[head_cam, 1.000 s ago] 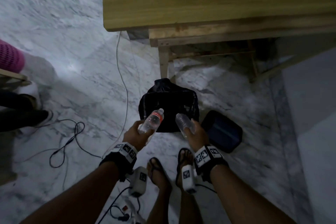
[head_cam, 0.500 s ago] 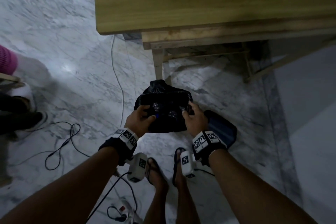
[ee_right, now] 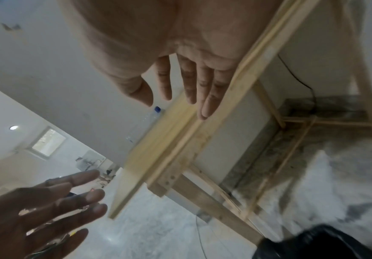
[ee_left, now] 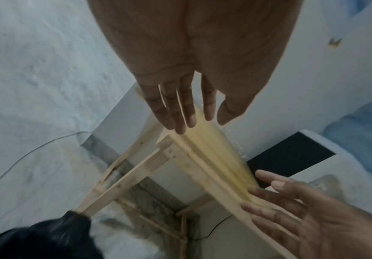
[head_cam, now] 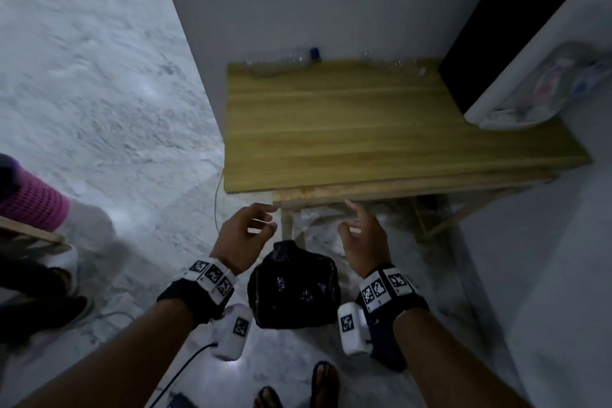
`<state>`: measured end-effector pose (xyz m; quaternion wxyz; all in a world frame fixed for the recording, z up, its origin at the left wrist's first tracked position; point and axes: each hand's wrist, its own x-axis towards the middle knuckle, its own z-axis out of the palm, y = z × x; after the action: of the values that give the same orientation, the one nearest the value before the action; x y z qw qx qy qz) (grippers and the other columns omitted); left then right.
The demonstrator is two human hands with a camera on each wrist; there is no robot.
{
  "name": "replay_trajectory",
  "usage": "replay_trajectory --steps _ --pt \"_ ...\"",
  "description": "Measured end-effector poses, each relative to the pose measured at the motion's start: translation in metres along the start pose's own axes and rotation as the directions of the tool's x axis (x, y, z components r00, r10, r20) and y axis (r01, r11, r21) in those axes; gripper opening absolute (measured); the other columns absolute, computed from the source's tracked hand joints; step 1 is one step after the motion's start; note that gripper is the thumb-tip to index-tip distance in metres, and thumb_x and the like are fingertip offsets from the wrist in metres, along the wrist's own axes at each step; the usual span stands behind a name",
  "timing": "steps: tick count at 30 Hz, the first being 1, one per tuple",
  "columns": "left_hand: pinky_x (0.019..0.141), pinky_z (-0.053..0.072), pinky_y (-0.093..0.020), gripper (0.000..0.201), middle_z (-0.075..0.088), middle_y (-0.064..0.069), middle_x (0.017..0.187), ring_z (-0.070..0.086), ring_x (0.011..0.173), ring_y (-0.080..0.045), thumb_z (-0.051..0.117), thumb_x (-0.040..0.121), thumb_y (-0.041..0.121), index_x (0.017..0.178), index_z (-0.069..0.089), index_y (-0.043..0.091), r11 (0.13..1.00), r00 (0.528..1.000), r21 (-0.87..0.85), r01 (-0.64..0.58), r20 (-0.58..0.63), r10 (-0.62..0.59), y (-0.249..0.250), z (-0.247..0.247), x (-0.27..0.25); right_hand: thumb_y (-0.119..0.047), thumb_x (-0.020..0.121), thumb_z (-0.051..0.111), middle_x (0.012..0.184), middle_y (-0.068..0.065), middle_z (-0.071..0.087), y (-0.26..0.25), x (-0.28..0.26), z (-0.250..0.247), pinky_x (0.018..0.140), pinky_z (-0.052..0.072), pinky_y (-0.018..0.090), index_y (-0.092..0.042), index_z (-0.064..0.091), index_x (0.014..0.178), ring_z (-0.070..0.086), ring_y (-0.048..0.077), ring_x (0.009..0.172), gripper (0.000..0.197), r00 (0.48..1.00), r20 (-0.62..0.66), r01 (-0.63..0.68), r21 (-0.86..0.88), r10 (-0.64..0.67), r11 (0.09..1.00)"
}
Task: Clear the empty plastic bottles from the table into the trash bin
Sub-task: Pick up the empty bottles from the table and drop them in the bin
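Both your hands were empty at this moment. Your left hand (head_cam: pixel 243 235) hung with fingers loosely spread, and your right hand (head_cam: pixel 362 238) was likewise splayed and holding nothing; both sat just short of the near edge of the table (head_cam: pixel 381 142), above the trash bin (head_cam: pixel 294 288), which was lined with a black bag and stood on the floor between your wrists.

Two empty plastic bottles lay on their sides along the far edge of the table, against the wall. The blue-capped bottle (head_cam: pixel 281 61) was at about 11 o'clock from your hands; the second bottle (head_cam: pixel 390 64) was at about 1 o'clock. The second one was blurred, and its cap could not be made out with confidence.

In my judgement, both would be very light, thin-walled and easily crushed, smooth, and liable to roll when nudged. You would do best to wrap the fingers round the mid-body with moderate pressure, one bottle per hand.
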<state>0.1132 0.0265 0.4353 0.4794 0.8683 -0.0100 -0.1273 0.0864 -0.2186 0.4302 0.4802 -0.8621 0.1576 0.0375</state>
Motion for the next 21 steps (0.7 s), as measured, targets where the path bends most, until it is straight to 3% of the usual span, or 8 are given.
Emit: replay_trajectory --steps 4,8,10,15,21 --pt "0.068 0.055 -0.013 0.022 0.070 0.002 0.103 0.069 0.088 -0.001 0.066 0.090 0.024 0.112 0.069 0.028 0.994 0.993 0.029 -0.108 -0.053 0.109 0.050 -0.030 0.037 -0.025 0.092 0.054 0.140 0.005 0.051 -0.042 0.035 -0.029 0.099 0.051 0.045 -0.021 0.052 0.137 0.057 0.024 0.121 0.045 0.989 -0.044 0.137 -0.033 -0.139 0.990" --pt "0.079 0.058 -0.035 0.027 0.068 -0.003 0.107 0.068 0.094 -0.014 0.068 0.089 0.029 0.115 0.068 0.026 0.975 0.982 0.154 -0.158 -0.081 0.172 0.087 -0.054 0.088 -0.027 0.090 0.054 0.141 0.002 0.049 -0.070 0.085 -0.058 0.099 0.050 0.044 -0.026 0.052 0.135 0.056 0.023 0.122 0.045 0.983 -0.074 0.159 -0.112 -0.168 0.981" --pt "0.084 0.056 -0.036 0.031 0.067 -0.005 0.110 0.068 0.098 -0.019 0.069 0.088 0.030 0.118 0.067 0.024 0.953 0.977 0.253 -0.167 -0.090 0.195 0.102 -0.061 0.120 -0.027 0.090 0.055 0.141 0.002 0.049 -0.077 0.117 -0.074 0.098 0.050 0.040 -0.026 0.052 0.135 0.056 0.023 0.122 0.045 0.977 -0.099 0.172 -0.142 -0.187 0.975" --pt "0.089 0.050 -0.036 0.040 0.062 -0.010 0.119 0.064 0.107 -0.027 0.070 0.087 0.032 0.124 0.063 0.020 0.912 0.977 0.397 -0.099 -0.133 0.164 0.125 -0.063 0.210 -0.031 0.088 0.056 0.141 0.007 0.050 -0.077 0.221 -0.104 0.096 0.049 0.039 -0.023 0.051 0.135 0.056 0.030 0.121 0.048 0.975 -0.120 0.152 -0.257 -0.187 0.955" --pt "0.108 0.039 -0.045 0.058 0.048 -0.016 0.141 0.044 0.132 -0.037 0.072 0.083 0.037 0.137 0.054 0.022 0.848 0.978 0.530 0.011 -0.182 0.101 0.122 -0.040 0.326 -0.039 0.079 0.065 0.141 0.013 0.048 -0.059 0.351 -0.129 0.102 0.044 0.046 -0.023 0.045 0.139 0.044 0.037 0.130 0.065 0.990 -0.085 0.063 -0.437 -0.110 0.897"
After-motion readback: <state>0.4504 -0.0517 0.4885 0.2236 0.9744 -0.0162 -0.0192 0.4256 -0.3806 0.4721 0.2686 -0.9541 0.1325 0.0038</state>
